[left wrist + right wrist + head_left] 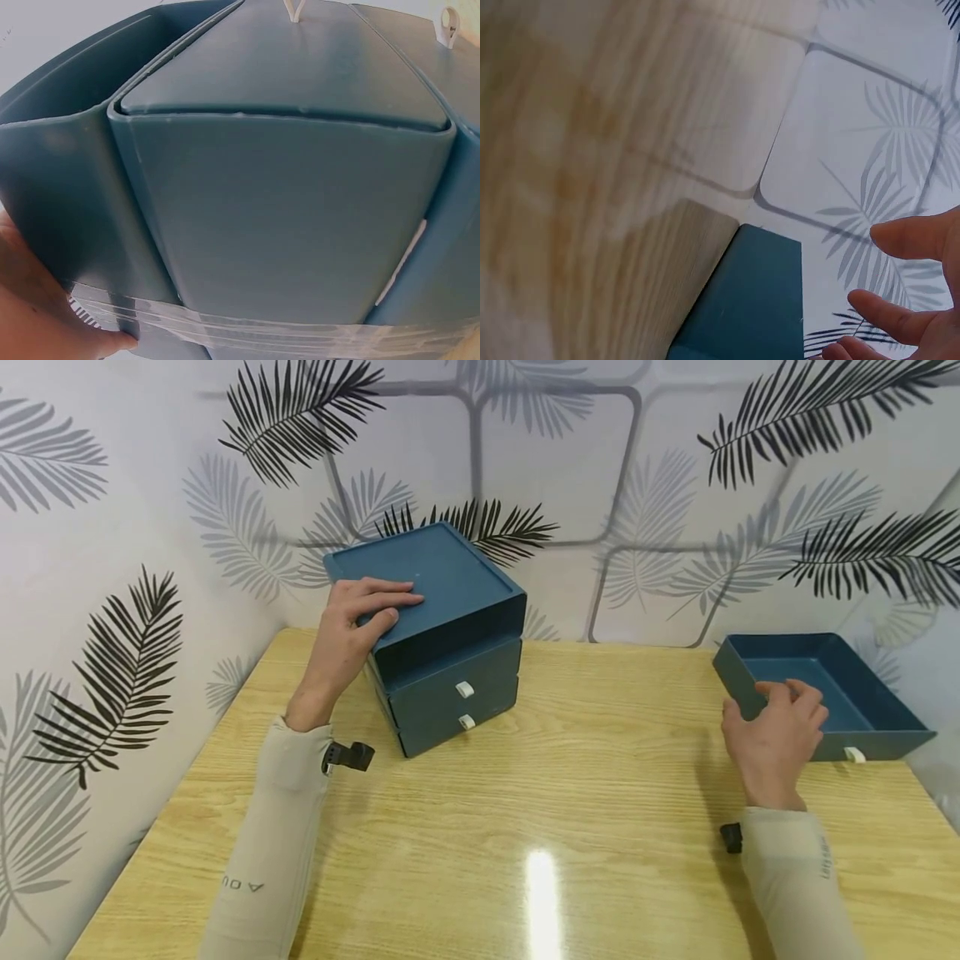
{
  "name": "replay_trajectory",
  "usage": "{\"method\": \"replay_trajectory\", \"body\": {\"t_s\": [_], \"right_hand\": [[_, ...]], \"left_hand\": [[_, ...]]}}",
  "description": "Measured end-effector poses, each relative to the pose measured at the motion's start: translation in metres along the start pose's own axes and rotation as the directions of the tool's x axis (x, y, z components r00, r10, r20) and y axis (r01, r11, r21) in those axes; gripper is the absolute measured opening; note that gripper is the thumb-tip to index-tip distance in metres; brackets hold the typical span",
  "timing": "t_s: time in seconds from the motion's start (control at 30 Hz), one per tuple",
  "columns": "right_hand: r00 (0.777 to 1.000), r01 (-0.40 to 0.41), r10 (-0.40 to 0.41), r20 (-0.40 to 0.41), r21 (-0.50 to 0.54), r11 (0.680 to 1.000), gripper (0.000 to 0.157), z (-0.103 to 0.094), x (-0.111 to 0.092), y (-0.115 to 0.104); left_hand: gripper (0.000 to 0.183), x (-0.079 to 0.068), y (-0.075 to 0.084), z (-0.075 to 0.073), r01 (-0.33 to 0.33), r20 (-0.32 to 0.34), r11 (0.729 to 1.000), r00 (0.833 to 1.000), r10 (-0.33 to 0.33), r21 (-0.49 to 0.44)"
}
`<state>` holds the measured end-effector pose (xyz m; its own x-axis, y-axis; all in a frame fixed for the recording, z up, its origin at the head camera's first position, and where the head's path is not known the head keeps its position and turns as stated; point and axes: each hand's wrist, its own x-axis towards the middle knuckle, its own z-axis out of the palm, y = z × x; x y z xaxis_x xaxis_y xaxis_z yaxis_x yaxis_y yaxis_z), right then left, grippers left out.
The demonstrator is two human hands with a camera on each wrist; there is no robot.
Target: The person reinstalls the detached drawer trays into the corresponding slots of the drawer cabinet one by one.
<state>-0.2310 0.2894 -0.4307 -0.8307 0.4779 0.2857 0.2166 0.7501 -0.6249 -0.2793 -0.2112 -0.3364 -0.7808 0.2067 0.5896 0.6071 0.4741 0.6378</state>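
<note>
Leafy wallpaper [540, 468] is hanging behind the blue cabinet [457, 589]. The left hand [352, 627] is resting nearly straight fingers on the cabinet's top, gripping nothing; gentle pressing should be keeping it steady. Right of the cabinet, the right hand [776, 735] is curving loosely, thumb apart, holding nothing, near a smooth, shallow drawer [847, 693]. Clear tape [247, 330] is crossing the cabinet's side.

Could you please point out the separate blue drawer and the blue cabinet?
Separate blue drawer [840, 703], head view: its inside floor.
Blue cabinet [450, 577], head view: its top panel.
</note>
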Motion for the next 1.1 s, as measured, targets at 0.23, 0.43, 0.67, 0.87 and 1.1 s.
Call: {"method": "replay_trajectory", "body": {"t_s": [0.23, 0.43, 0.67, 0.87, 1.1], "right_hand": [[0.997, -0.066, 0.070, 0.042, -0.083, 0.994, 0.059, -0.008, 0.004, 0.010], [0.981, -0.114, 0.135, 0.140, -0.144, 0.983, 0.065, -0.015, 0.006, 0.019], [0.959, -0.078, 0.143, 0.246, -0.256, 0.964, 0.070, -0.017, 0.011, 0.025], [0.951, -0.036, 0.123, 0.283, -0.293, 0.956, 0.069, -0.018, 0.014, 0.026], [0.956, 0.030, 0.055, 0.290, -0.280, 0.960, 0.066, -0.017, 0.009, 0.024]], "left_hand": [[0.033, -0.001, 0.000, 0.000, -0.009, 0.004, 1.000, 1.000, 0.009, -0.014], [0.032, -0.001, 0.000, 0.000, -0.008, 0.004, 1.000, 1.000, 0.008, -0.004], [0.032, 0.001, 0.000, 0.000, -0.005, 0.003, 1.000, 1.000, 0.005, 0.003], [0.032, 0.001, -0.002, 0.001, -0.008, 0.006, 1.000, 1.000, 0.008, 0.000], [0.032, 0.000, -0.001, 0.001, 0.009, 0.007, 1.000, 1.000, -0.009, -0.005]]}}
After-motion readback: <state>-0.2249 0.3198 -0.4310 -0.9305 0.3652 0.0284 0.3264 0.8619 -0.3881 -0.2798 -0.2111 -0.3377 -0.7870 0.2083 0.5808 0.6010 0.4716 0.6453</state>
